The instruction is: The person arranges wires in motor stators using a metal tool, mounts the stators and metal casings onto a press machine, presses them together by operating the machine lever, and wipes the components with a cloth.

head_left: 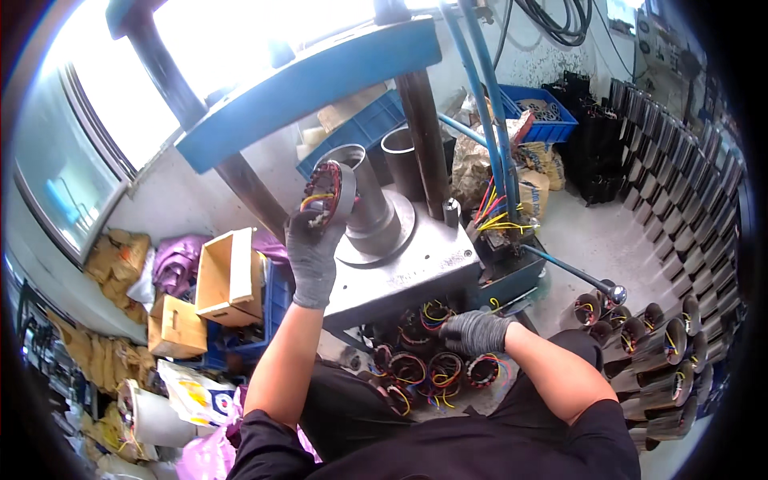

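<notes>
A worker's left hand (312,260), in a dark grey knit glove, is closed around the lower edge of a ring-shaped dark metal motor core (342,192) with reddish windings (323,174) and yellow leads (318,198), raised just beside an upright grey steel cylinder (366,196) on the pale metal plate (400,284) of a press with a blue beam (312,92). The core looks dense and rigid, probably heavy for its size, and its smooth outer band may slip against knit fabric; that band appears the soundest place to hold, since the windings and thin, flexible leads would likely suffer from pinching or tugging. The right hand (476,332), gloved alike, is curled beside similar wire-trailing rings (432,370) clustered below; whether it grasps anything cannot be told.
</notes>
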`<state>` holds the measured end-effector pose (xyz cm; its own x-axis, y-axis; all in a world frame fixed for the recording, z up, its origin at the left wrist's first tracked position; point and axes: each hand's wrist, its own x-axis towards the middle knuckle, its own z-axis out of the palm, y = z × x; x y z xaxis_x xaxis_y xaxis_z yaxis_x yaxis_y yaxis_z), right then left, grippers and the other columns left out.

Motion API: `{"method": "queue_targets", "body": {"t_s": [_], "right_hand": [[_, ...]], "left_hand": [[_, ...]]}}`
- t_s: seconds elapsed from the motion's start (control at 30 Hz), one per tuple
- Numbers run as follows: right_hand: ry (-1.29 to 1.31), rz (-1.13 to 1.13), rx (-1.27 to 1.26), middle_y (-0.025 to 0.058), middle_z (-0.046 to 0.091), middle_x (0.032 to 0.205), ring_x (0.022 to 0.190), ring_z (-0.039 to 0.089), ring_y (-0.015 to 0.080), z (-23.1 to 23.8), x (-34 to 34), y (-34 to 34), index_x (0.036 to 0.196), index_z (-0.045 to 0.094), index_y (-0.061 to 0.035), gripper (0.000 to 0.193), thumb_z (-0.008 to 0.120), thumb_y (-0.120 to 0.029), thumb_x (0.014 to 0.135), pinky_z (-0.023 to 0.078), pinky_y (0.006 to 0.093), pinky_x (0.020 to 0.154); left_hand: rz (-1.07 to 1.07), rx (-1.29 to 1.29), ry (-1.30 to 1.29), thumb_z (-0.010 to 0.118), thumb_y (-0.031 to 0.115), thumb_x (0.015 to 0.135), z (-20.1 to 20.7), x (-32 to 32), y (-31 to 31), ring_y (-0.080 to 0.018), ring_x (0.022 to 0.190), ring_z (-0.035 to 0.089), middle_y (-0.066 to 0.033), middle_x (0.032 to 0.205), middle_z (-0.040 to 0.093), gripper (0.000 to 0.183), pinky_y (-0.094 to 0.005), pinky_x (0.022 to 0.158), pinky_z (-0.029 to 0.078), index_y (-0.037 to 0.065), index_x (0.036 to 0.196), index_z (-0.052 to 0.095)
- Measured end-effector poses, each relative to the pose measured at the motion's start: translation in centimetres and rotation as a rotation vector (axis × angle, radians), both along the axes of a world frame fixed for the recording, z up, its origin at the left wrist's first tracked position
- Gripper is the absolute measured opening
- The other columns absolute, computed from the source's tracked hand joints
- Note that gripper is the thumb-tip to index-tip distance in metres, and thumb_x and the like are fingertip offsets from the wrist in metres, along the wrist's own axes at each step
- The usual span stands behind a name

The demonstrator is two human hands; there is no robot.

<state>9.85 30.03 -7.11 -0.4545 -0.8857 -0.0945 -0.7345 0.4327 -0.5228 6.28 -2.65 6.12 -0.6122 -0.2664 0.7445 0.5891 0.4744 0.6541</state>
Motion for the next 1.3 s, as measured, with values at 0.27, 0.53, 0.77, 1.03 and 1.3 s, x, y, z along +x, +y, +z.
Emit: {"method": "queue_targets", "body": {"t_s": [0.27, 0.53, 0.77, 1.03, 1.3], "right_hand": [[0.093, 0.157, -0.022, 0.0159, 0.072, 0.094, 0.093, 0.069, 0.0384, -0.1, 0.7, -1.2, 0.107, 0.071, -0.0102, 0.025, 0.064, -0.027, 0.09, 0.051, 0.0497, 0.088], [0.011, 0.201, -0.011, 0.0197, 0.071, 0.099, 0.095, 0.068, 0.0408, 0.2, 1.2, -1.4, 0.11, 0.07, -0.0055, 0.029, 0.064, -0.024, 0.089, 0.054, 0.051, 0.085], [-0.044, 0.132, -0.047, 0.0247, 0.068, 0.103, 0.099, 0.067, 0.043, 1.1, 1.4, -1.1, 0.117, 0.07, -0.0092, 0.034, 0.066, -0.025, 0.087, 0.054, 0.0506, 0.087], [-0.059, 0.113, 0.112, 0.0235, 0.068, 0.105, 0.098, 0.068, 0.0419, 1.4, 2.0, -1.2, 0.113, 0.07, -0.0072, 0.034, 0.065, -0.032, 0.089, 0.054, 0.05, 0.089], [0.193, 0.054, -0.041, 0.0172, 0.069, 0.106, 0.105, 0.068, 0.0354, 2.7, 0.5, -0.5, 0.108, 0.07, -0.0095, 0.029, 0.065, -0.031, 0.09, 0.05, 0.0502, 0.098]], "left_hand": [[0.063, -0.152, -0.162, 0.079, 0.007, 0.083, 9.9, -7.0, 2.7, -0.0214, 0.103, 0.065, -0.0136, 0.116, 0.062, 0.034, -0.0338, 0.086, 0.059, -0.002, 0.111, 0.064], [0.051, -0.104, -0.359, 0.074, 0.002, 0.087, 8.0, -11.1, 0.1, -0.0247, 0.093, 0.07, -0.0169, 0.111, 0.068, 0.028, -0.0328, 0.087, 0.063, -0.007, 0.112, 0.065], [0.269, -0.401, -0.354, 0.093, 0.018, 0.074, 6.0, -12.5, -3.3, -0.0289, 0.095, 0.072, -0.0195, 0.108, 0.067, 0.045, -0.0376, 0.084, 0.06, 0.003, 0.107, 0.066], [0.338, -0.461, -0.28, 0.091, 0.026, 0.077, 5.2, -12.7, -3.4, -0.0331, 0.097, 0.071, -0.0212, 0.109, 0.065, 0.045, -0.0402, 0.085, 0.058, 0.005, 0.108, 0.066], [0.242, -0.897, -0.16, 0.087, 0.02, 0.084, 4.6, -11.2, -7.0, -0.022, 0.106, 0.067, -0.0163, 0.117, 0.069, 0.066, -0.0336, 0.09, 0.056, 0.01, 0.139, 0.053]]}}
